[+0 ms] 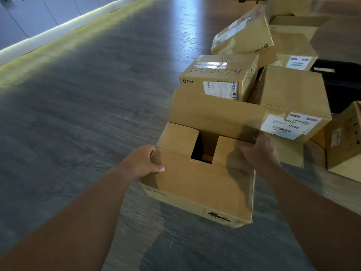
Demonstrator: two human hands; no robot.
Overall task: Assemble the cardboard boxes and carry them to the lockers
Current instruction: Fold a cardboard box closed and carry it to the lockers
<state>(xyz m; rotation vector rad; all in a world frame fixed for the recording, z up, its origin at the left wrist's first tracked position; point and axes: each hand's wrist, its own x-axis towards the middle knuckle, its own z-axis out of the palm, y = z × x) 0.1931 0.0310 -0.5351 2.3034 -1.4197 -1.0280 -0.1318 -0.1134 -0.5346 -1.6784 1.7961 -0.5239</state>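
A brown cardboard box [203, 188] with a PICO logo hangs above the floor between my two hands. Its two short top flaps are folded in with a dark gap between them, and the far long flap [214, 112] stands up. My left hand [144, 163] grips the box's left upper corner, thumb on the near flap. My right hand [259, 151] holds the right upper edge, slightly blurred. Grey locker doors [29, 14] run along the far left wall above a lit strip.
Several more cardboard boxes lie on the floor to the right: a taped PICO box [218, 79], a tilted one [242, 34] behind it, a labelled box [293, 106], and one at the right edge [345, 141]. Grey wood floor [88, 104] stretches left toward the lockers.
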